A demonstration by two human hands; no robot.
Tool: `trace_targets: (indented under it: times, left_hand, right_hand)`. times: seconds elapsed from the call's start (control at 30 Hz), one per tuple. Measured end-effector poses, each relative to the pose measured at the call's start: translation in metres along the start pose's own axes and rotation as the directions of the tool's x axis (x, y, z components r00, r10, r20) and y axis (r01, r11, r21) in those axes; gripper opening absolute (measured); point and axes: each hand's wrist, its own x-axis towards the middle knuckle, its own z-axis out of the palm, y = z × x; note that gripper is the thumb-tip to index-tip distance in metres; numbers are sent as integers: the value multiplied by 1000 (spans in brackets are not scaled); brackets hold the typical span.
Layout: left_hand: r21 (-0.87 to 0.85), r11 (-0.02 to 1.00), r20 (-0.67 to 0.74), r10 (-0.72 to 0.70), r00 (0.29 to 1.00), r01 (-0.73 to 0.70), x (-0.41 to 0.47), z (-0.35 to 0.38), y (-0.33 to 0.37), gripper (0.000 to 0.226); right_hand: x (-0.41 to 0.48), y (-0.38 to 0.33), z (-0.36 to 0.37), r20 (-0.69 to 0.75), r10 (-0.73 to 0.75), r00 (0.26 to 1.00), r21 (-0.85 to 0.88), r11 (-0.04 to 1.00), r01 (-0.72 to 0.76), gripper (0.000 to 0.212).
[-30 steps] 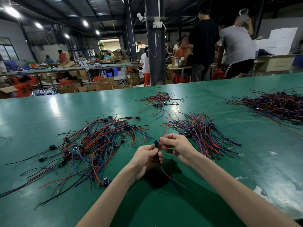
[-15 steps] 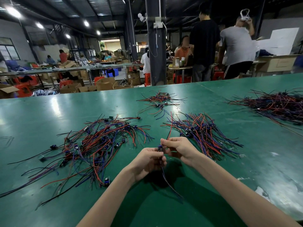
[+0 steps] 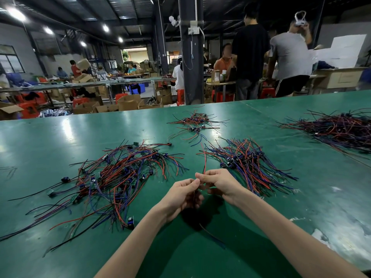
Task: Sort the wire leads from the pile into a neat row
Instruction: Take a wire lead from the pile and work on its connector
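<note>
Red and dark insulated strands of one wire lead point(image 3: 205, 159) pass between both hands at centre frame. The right hand point(image 3: 219, 182) pinches it with curled fingers, and the left hand point(image 3: 183, 194) pinches it just beside, fingertips almost meeting. Both bare forearms reach in from the lower edge. One red strand rises above the knuckles; a dark one trails onto the glossy green table point(image 3: 60, 141). A tangled pile point(image 3: 120, 173) sprawls centre left, and a tighter fanned bunch point(image 3: 245, 159) lies right of the hands.
</note>
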Motion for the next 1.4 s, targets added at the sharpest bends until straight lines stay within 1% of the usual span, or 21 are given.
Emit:
trace_targets:
  times: [0.13, 0.27, 0.4, 0.5, 0.6, 0.67, 0.73, 0.8, 0.83, 0.93, 1.03, 1.23, 1.33, 1.4]
  left_hand:
    - [29, 1000, 35, -2, 999, 1, -1, -1, 1, 21]
    - [38, 999, 48, -1, 999, -1, 0, 0, 0, 22]
    - [14, 1000, 57, 12, 998, -12, 1, 0, -1, 26]
    - [-2, 1000, 57, 16, 998, -16, 2, 0, 0, 28]
    - [-8, 1000, 58, 10, 998, -10, 2, 0, 0, 27]
    - [1, 1000, 52, 4, 999, -4, 2, 0, -1, 26]
    - [4, 1000, 39, -5, 999, 5, 2, 0, -2, 26]
    - [0, 1000, 35, -9, 999, 9, 2, 1, -2, 27]
    - [-6, 1000, 39, -11, 999, 11, 1, 1, -1, 28]
    - [-25, 999, 47, -19, 999, 20, 0, 3, 0, 29]
    - [-64, 998, 16, -12, 1000, 13, 0, 5, 1, 23]
    - [-108, 994, -16, -12, 1000, 10, 2, 6, -2, 24]
    - [-110, 994, -83, -5, 997, -4, 6, 5, -4, 19]
    - [-96, 995, -121, 3, 993, -15, 7, 3, -5, 20]
  right_hand:
    - [3, 1, -2, 24, 38, 999, 9, 999, -39, 24]
    - [8, 2, -1, 8, 76, 997, 112, 991, -77, 23]
    - [7, 1, 0, 25, 114, 993, 198, 973, -117, 29]
    - [6, 2, 2, 34, 115, 993, 241, 963, -119, 27]
    - [7, 3, 3, 15, 92, 996, 267, 959, -92, 25]
    - [8, 5, 3, -27, 41, 999, 241, 970, -33, 27]
    - [9, 8, 4, -89, -61, 994, 141, 987, 73, 31]
    - [8, 9, 4, -106, -126, 986, 87, 987, 136, 32]
    - [7, 8, 5, -100, -124, 987, 100, 986, 134, 31]
    - [5, 5, 7, -60, -53, 997, 188, 980, 63, 28]
    - [6, 6, 6, -49, -1, 999, 242, 970, 13, 30]
    - [6, 8, 5, -16, 7, 1000, 231, 973, -3, 32]
    - [7, 11, 7, -5, 3, 1000, 243, 970, -2, 33]
    - [7, 12, 8, 0, 3, 1000, 235, 972, -3, 33]
